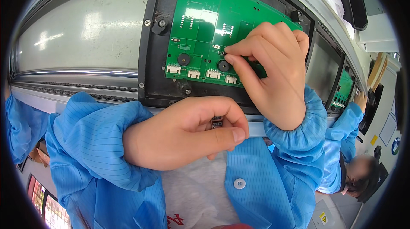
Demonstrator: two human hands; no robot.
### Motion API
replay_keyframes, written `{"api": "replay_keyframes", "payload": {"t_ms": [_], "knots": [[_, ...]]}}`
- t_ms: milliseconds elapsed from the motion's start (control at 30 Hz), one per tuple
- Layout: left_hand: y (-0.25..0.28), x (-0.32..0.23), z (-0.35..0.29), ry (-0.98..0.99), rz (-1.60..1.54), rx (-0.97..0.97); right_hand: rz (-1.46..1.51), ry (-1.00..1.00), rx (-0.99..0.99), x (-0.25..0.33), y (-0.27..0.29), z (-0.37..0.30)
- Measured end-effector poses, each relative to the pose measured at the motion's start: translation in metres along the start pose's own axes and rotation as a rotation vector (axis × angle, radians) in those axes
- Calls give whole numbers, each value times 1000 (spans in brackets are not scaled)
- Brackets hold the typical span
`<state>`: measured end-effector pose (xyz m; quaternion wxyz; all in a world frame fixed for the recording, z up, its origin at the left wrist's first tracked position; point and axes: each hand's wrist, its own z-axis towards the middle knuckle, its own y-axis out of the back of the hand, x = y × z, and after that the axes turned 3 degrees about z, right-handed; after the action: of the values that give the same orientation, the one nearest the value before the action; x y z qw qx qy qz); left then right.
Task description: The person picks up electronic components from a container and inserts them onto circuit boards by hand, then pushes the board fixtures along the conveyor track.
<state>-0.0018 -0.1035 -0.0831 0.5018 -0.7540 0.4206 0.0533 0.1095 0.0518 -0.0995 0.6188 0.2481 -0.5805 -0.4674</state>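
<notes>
A green circuit board (200, 20) lies in a black frame fixture (160, 58) in front of me. My right hand (273, 62) is over its near right part, thumb and forefinger pinched at the surface. A tiny dark component (221, 53) shows at those fingertips, mostly too small to make out. Beside it sits a round black buzzer (223, 65); another buzzer (183, 59) stands to the left. White connectors (213, 73) line the board's near edge. My left hand (188, 131) is curled below the fixture around several small dark capacitors (217, 122), partly hidden by its fingers.
The fixture rests on a conveyor with a metal rail (77, 75) and chain. Black clamp knobs (161, 24) stick up around the board. At right, another person's blue sleeve (346, 122) reaches toward a second green board (344, 86). Another blue sleeve (25, 122) shows at far left.
</notes>
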Motion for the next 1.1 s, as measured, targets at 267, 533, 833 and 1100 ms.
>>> {"api": "replay_keyframes", "payload": {"t_ms": [267, 533, 833, 1100], "knots": [[2, -1, -2, 18, 13, 6, -98, -21, 24, 4, -1, 2], [3, 0, -1, 8, -4, 18, -284, 60, -34, 9, -3, 1], [3, 4, -3, -47, -63, 3, -360, 103, -40, 11, -2, -2], [6, 5, -3, -63, -32, 18, -304, 34, 9, 11, 1, 3]]}}
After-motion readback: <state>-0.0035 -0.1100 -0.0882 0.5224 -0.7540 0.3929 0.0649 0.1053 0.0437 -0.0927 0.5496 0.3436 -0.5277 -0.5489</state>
